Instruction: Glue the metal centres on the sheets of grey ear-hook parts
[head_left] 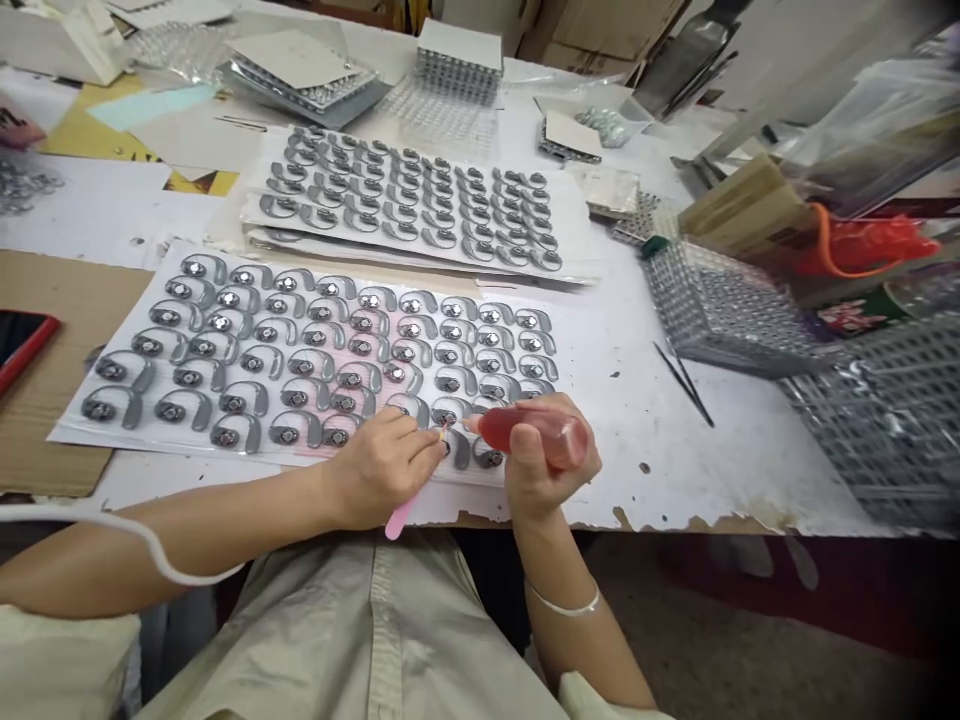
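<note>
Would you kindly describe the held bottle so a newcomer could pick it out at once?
On the white tabletop, find the nearer sheet of grey curved pieces. At its near right corner, the right hand holds the squeeze bottle, narrow tip pointing left. Its translucent red body sets it apart from the pink-handled tool in the left hand.

red-edged phone [22, 342] on brown cardboard [75, 285] | pale-blue paper [154, 107], back left | orange-red plastic [862, 243], right

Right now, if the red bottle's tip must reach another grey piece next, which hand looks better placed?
Probably the right hand: it holds the red bottle, tip pointing toward the curved grey pieces. The left hand, close beside, is occupied with a pink-handled tool.
</note>
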